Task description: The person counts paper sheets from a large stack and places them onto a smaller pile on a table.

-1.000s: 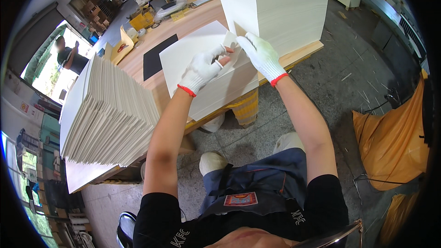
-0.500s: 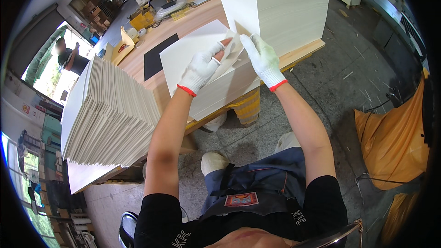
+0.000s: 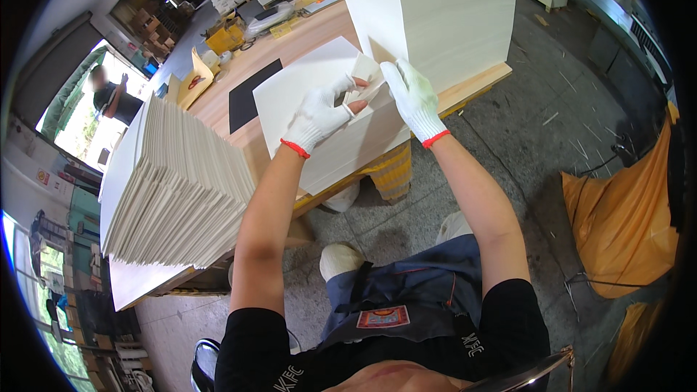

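A low stack of white paper sheets sits at the table's front edge, its near right corner lifted and curled between my hands. My left hand, in a white knit glove with bare thumb and fingertip, lies over the stack; its thumb and forefinger are spread apart by the raised corner. My right hand, in a full white glove, has its fingers together at the sheets' right edge and seems to pinch the lifted corner. Its fingertips are partly hidden.
A tall white paper stack rises beyond my right hand. At left stands a fanned stack of sheets. A black sheet and scissors in a yellowish holder lie farther back. An orange cover hangs at right; a person stands far left.
My left thumb and forefinger have spread apart, the thumb shifting down and right. My right hand stays almost in place at the sheet corner.
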Motion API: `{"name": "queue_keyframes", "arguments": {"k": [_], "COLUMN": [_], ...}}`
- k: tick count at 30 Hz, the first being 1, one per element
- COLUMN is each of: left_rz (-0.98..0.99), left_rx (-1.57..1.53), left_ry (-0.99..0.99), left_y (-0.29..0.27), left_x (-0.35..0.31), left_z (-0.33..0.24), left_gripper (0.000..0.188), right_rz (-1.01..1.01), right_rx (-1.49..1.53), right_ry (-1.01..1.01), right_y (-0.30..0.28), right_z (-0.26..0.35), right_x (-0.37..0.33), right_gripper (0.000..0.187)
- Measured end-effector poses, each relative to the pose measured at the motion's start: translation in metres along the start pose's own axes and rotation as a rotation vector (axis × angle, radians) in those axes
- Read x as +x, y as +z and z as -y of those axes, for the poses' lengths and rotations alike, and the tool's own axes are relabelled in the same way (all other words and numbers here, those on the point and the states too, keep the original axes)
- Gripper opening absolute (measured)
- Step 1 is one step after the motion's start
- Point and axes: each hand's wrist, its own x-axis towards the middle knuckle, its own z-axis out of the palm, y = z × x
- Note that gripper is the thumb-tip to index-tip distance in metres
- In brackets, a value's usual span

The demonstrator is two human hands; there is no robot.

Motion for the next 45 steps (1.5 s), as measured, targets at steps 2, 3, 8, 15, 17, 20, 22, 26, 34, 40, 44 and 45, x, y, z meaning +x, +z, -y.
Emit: {"name": "queue_keyframes", "arguments": {"k": [2, 3, 8, 15, 17, 20, 22, 26, 34, 40, 44, 45], "left_rz": [0.004, 0.006, -0.134, -0.229, -0.259, -0.278, -0.168, -0.321, -1.087, -1.413, -1.569, -1.628], "left_rx": [-0.006, -0.008, 0.384, 0.855, 0.883, 0.920, 0.893, 0.698, 0.397, -0.514, -0.679, -0.715], "left_ry": [-0.006, -0.009, 0.221, 0.226, 0.334, 0.282, 0.046, -0.054, 0.051, 0.531, 0.606, 0.600], "left_y": [0.002, 0.002, 0.002, 0.012, 0.014, 0.015, 0.006, -0.025, -0.143, -0.241, -0.284, -0.290], "left_x": [0.003, 0.003, -0.006, -0.011, -0.016, -0.016, -0.017, -0.030, -0.080, -0.136, -0.168, -0.167], "left_z": [0.005, 0.000, -0.006, -0.011, -0.011, -0.004, -0.029, -0.068, -0.045, -0.096, -0.094, -0.085], "left_gripper": [0.036, 0.038, 0.051, 0.071, 0.069, 0.058, 0.054, 0.051, 0.043, 0.034, 0.036, 0.035], "right_rz": [-0.001, 0.010, -0.015, 0.408, 0.454, 0.431, 0.467, 0.359, 0.349, 0.353, 0.393, 0.386], "right_rx": [0.005, 0.001, -0.287, -0.689, -0.743, -0.816, -0.794, -0.615, -0.556, -0.589, -0.612, -0.618], "right_ry": [-0.004, 0.004, -0.189, -0.464, -0.480, -0.564, -0.508, -0.650, -0.747, -0.701, -0.643, -0.639], "right_y": [0.000, -0.001, -0.016, -0.019, -0.023, -0.021, -0.023, -0.021, -0.016, -0.018, -0.019, -0.022], "right_z": [-0.005, -0.005, 0.016, 0.031, 0.035, 0.030, 0.035, 0.021, 0.022, 0.023, 0.024, 0.021], "right_x": [0.000, 0.001, -0.001, -0.025, -0.028, -0.029, -0.030, -0.031, -0.028, -0.032, -0.034, -0.034], "right_gripper": [0.049, 0.050, 0.046, 0.075, 0.075, 0.076, 0.073, 0.069, 0.076, 0.077, 0.080, 0.080]}}
